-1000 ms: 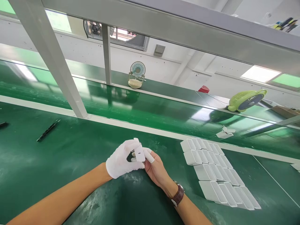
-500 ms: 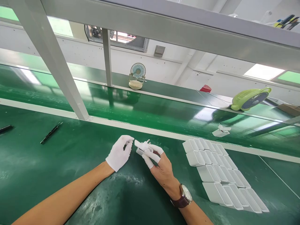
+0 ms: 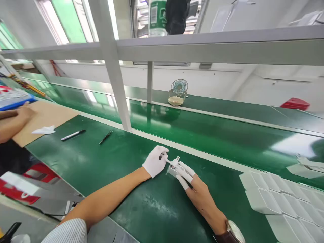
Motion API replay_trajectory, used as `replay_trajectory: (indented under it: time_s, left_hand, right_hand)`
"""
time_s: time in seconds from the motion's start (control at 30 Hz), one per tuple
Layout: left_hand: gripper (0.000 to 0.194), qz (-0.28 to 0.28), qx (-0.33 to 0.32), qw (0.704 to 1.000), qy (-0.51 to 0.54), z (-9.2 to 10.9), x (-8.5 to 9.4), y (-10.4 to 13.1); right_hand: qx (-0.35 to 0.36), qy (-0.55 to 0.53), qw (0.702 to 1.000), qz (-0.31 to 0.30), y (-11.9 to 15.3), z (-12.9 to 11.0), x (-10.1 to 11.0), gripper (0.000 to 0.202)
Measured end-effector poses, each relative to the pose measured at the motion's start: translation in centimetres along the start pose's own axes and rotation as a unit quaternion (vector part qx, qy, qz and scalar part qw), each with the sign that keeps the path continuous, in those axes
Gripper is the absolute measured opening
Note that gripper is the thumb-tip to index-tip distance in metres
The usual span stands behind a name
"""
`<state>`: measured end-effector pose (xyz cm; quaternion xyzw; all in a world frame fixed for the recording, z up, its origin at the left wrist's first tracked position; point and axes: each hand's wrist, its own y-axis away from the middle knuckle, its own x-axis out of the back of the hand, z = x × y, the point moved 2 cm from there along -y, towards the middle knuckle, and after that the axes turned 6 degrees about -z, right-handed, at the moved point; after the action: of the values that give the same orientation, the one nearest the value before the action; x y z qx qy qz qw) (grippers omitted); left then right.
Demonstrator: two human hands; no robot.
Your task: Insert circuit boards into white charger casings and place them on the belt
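Over the green work surface, my right hand (image 3: 187, 175), with white covers on its fingers, grips a small white device (image 3: 174, 168) with prongs at its top. My left hand (image 3: 155, 161), in a white glove, is just left of it. Its thumb and fingertips are pinched together at a thin white piece (image 3: 169, 162) that reaches the device. Whether that piece is joined to the device cannot be made out.
White trays (image 3: 263, 200) stand in rows at the right. A black pen (image 3: 105, 137) and a white-and-black marker (image 3: 73, 135) lie left. Another person's hand (image 3: 25, 113) rests on brown cardboard (image 3: 54, 116). A small fan (image 3: 179, 91) stands behind.
The view has swung left, bringing the other person's arm and the cardboard into sight. My left fingers have closed at the device, where they were a little apart from it before.
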<state>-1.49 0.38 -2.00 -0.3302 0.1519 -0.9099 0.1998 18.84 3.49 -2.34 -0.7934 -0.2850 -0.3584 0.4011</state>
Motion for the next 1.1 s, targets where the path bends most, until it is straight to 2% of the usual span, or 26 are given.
replay_trajectory:
  time_s: [0.1,0.17,0.27,0.4,0.47,0.53,0.6,0.7,0.77,0.83,0.9,0.97,1.0,1.07,1.1]
  left_hand:
    - [0.024,0.024,0.037,0.997,-0.062,-1.1,2.2,-0.9]
    - [0.028,0.040,0.069,0.991,-0.110,-2.2,5.0,-1.4]
    - [0.037,0.092,0.137,0.968,-0.191,-4.3,11.3,-1.1]
    - [0.051,0.183,0.264,0.907,-0.272,-7.1,20.2,1.4]
    - [0.038,0.182,0.314,0.888,-0.283,-8.1,22.9,3.0]
    - [0.023,0.152,0.337,0.886,-0.281,-8.6,23.9,4.3]
    - [0.021,0.106,0.334,0.897,-0.270,-8.2,23.4,5.1]
    - [0.022,0.016,0.298,0.926,-0.232,-5.4,20.0,5.8]
    - [0.024,-0.065,0.252,0.947,-0.189,-2.0,16.6,6.2]
    - [0.025,-0.167,0.163,0.964,-0.125,2.2,13.1,6.5]
    - [0.022,-0.222,0.110,0.967,-0.064,5.8,10.2,6.7]
    - [0.021,-0.240,0.076,0.968,-0.002,8.0,8.1,6.4]
    - [0.018,-0.226,0.065,0.972,0.024,8.3,7.3,6.2]
    - [0.008,-0.158,0.062,0.983,0.063,7.7,6.1,5.5]
    - [0.022,-0.117,0.073,0.988,0.075,6.9,5.5,5.2]
  right_hand:
    - [0.016,0.020,0.999,0.025,0.3,-0.3,0.7,0.042]
    - [0.017,0.038,0.997,0.065,0.5,-0.4,1.4,0.044]
    - [0.060,0.069,0.987,0.134,0.6,-1.0,2.6,0.040]
    - [0.174,0.078,0.967,0.170,0.5,-2.9,3.1,0.037]
    - [0.219,0.062,0.959,0.166,0.5,-4.1,3.1,0.040]
    - [0.239,0.048,0.957,0.157,0.5,-5.1,2.9,0.042]
    - [0.238,0.036,0.959,0.147,0.6,-5.8,2.7,0.042]
    - [0.212,0.027,0.970,0.119,0.8,-6.7,2.3,0.042]
    - [0.183,0.017,0.980,0.082,1.0,-7.1,2.0,0.040]
    - [0.149,-0.017,0.988,0.031,1.3,-7.4,1.6,0.038]
    - [0.113,-0.084,0.990,-0.031,1.5,-7.5,1.4,0.031]
    - [0.058,-0.171,0.979,-0.093,1.5,-7.3,1.6,0.025]
    - [0.023,-0.220,0.969,-0.114,1.3,-7.0,1.8,0.025]
    - [-0.052,-0.322,0.939,-0.106,0.8,-6.1,2.8,0.027]
    - [-0.084,-0.373,0.921,-0.077,0.5,-5.6,3.4,0.027]
